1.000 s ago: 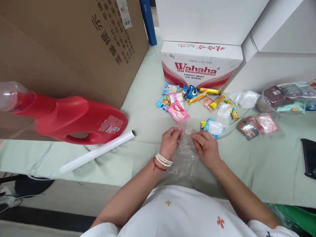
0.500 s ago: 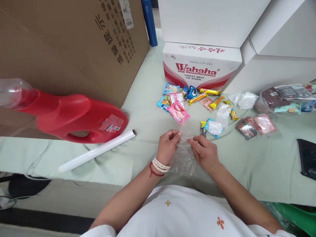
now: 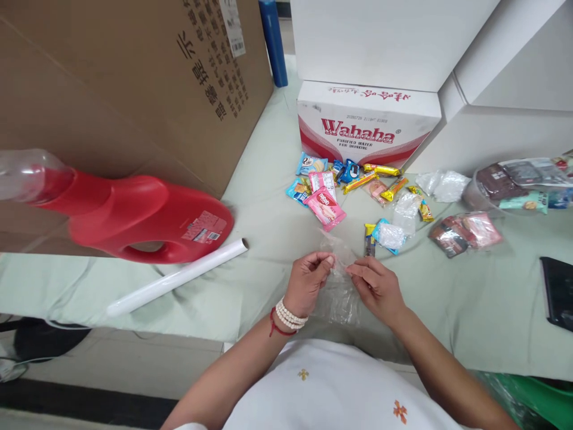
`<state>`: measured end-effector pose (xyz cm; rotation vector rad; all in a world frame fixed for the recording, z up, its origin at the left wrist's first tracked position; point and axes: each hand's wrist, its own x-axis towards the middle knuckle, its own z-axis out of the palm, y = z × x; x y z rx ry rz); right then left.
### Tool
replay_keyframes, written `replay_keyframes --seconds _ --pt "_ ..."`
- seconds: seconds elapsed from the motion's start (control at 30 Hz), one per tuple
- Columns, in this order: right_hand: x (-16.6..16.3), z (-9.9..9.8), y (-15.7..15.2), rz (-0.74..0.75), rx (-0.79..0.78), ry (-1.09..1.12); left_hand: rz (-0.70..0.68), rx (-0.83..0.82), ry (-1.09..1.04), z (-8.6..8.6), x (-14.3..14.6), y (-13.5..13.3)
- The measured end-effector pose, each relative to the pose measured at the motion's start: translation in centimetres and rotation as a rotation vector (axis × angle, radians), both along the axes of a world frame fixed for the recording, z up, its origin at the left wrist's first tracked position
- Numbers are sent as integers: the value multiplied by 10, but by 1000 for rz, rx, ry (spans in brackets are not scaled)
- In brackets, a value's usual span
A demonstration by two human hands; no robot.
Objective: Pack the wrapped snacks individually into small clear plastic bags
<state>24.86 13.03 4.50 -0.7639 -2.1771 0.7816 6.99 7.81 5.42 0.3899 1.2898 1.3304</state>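
A thin clear plastic bag point(image 3: 339, 301) hangs between my two hands over the near edge of the table. My left hand point(image 3: 308, 280), with white beads and a red cord at the wrist, pinches one side of its upper part. On the other side, my right hand point(image 3: 376, 288) pinches the film between thumb and fingers. Just beyond lies a pink wafer packet point(image 3: 326, 208) among several small wrapped snacks. A blue packet under crumpled clear plastic point(image 3: 390, 235) rests beyond my right hand, beside a small yellow and dark packet point(image 3: 369, 240).
A white Wahaha carton point(image 3: 362, 128) stands behind the snacks. To the left are a red jug point(image 3: 152, 218), a white roll point(image 3: 179, 278) and a big brown box point(image 3: 134, 89). At right lie bagged snacks point(image 3: 465, 232), a filled clear bowl point(image 3: 481, 194) and a black device point(image 3: 559, 289).
Both hands have come slightly nearer to me, still pinching the plastic bag. More of the bag's top now shows beyond my fingers. The view has shifted slightly.
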Motion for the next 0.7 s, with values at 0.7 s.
replay_keyframes --seconds 0.7 --pt "0 7 0 -130 -570 236 -25 33 -9 3 9 1"
